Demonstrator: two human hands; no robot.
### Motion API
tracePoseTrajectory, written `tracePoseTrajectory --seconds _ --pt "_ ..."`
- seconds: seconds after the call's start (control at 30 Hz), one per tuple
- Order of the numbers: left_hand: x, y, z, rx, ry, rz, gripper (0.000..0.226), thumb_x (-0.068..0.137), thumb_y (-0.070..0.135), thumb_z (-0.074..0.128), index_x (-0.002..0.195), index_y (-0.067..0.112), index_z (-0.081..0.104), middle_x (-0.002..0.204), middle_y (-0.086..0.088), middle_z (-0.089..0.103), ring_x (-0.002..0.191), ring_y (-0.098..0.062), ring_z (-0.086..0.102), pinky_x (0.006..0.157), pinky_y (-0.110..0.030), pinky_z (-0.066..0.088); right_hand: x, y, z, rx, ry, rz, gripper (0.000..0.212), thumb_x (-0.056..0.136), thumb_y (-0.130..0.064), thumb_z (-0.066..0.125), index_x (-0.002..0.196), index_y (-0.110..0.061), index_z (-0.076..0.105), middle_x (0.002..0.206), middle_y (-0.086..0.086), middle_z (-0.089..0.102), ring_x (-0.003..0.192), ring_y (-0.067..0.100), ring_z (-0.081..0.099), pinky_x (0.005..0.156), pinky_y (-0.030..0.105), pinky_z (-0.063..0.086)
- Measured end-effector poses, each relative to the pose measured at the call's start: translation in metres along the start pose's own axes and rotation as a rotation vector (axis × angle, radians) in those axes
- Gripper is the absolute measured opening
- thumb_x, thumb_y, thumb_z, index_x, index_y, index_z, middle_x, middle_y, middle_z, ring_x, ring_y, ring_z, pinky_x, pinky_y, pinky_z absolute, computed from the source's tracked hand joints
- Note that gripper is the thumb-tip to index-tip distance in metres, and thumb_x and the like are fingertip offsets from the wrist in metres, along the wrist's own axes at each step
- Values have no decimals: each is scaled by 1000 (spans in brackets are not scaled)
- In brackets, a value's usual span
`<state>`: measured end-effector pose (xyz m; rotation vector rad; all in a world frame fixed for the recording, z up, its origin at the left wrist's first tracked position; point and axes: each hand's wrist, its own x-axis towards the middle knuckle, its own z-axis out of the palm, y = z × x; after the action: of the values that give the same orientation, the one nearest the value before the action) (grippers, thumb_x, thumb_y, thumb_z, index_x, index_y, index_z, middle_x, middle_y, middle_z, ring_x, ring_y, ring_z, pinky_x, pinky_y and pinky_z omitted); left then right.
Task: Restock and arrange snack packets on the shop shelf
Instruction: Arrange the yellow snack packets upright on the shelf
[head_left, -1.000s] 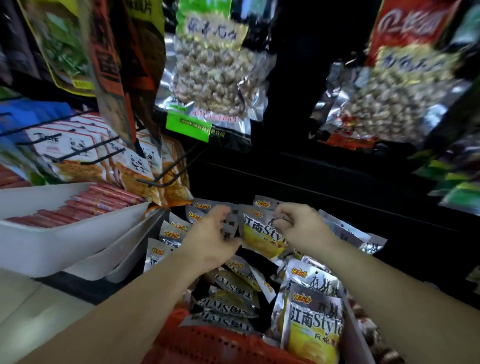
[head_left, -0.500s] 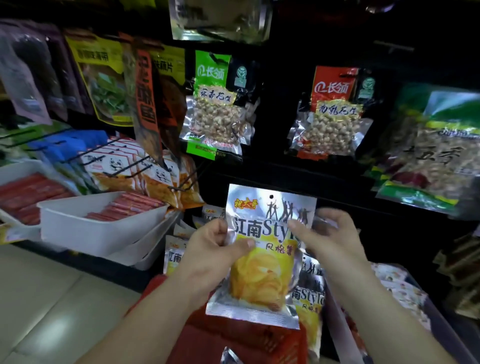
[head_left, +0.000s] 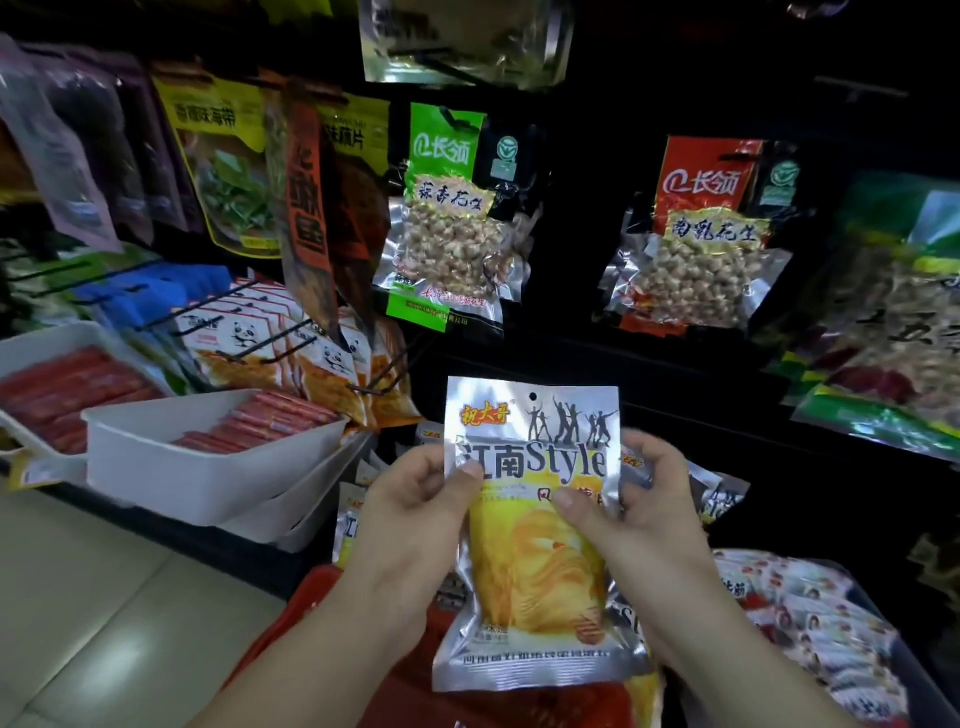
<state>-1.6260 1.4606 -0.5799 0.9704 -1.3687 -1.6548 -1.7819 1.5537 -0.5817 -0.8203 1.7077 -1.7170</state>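
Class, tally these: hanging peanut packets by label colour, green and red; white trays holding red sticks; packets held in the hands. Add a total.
Green-label peanut packet: 1
Red-label peanut packet: 1
White trays holding red sticks: 2, front tray, left tray
Silver packet held by left hand and right hand: 1
Total: 5

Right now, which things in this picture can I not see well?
Head view only:
The packets below: mostly hidden by the silver packet, left hand and right hand.
The top hanging packet: cut off by the upper edge.
The green packet at far right: blurred, cut by the right edge.
Bottom print on the silver packet: too small.
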Motion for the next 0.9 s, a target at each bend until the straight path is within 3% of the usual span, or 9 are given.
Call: tracePoseTrajectory --seconds 0.1,0.17,0.27,0.33,0.43,0.57,0.73,0.83,0.9 --pt "1 -7 -2 48 9 111 38 101 18 63 136 32 58 99 11 79 94 -8 74 77 -26 62 -2 -1 -3 -13 -66 -70 81 87 -14 81 144 -54 39 95 -53 61 96 -29 57 85 22 52" --pt "0 -10 -2 157 -36 180 61 99 19 66 148 45 40 102 20 76 96 2 70 76 -12 55 0 2 -7 -52 -55 -98 74 88 -25 81 143 -58 46 120 -50 54 125 -20 47 103 35 53" --pt "-3 -16 -2 267 -190 184 73 99 20 68 153 54 32 136 23 64 120 2 63 93 -24 57 3 9 -10 -60 10 -100 64 86 -33 83 139 -54 55 147 -28 49 144 1 40 115 47 45" --pt "-3 -16 -3 340 -266 155 71 98 25 70 150 59 35 151 12 55 125 -7 63 92 -26 55 5 9 -12 -37 -3 -103 57 86 -33 82 135 -52 59 146 -26 51 137 -7 43 111 41 49" --pt "-1 -10 -4 272 -231 100 63 96 16 72 147 45 50 150 1 55 96 -1 73 74 -17 57 8 7 -23 -7 -205 8 63 80 -40 86 136 -53 58 146 -29 47 128 -20 41 98 21 48" --pt "0 -14 -4 132 -207 137 74 92 7 74 151 38 42 124 15 72 108 -4 71 77 -20 60 7 13 -29 -57 -233 116 90 64 -51 93 142 -58 50 152 -14 48 142 18 46 111 52 47" --pt "-3 -12 -11 368 -439 22 78 83 35 87 144 58 45 140 21 60 117 -5 67 86 -33 61 10 14 -30 -22 -93 62 77 73 -48 86 139 -58 49 153 -18 49 122 24 62 84 42 59" --pt "-3 -16 -12 344 -412 -31 84 82 16 87 146 52 47 136 17 63 105 -14 73 77 -38 64 12 18 -39 -42 -180 142 79 62 -57 93 132 -61 56 155 -17 46 112 26 64 71 38 55" --pt "-2 -14 -12 358 -348 6 81 80 17 90 142 50 51 126 16 70 105 -11 72 88 -38 62 11 18 -44 -65 -326 208 93 59 -43 101 136 -62 52 157 -18 40 105 28 70 80 47 59"
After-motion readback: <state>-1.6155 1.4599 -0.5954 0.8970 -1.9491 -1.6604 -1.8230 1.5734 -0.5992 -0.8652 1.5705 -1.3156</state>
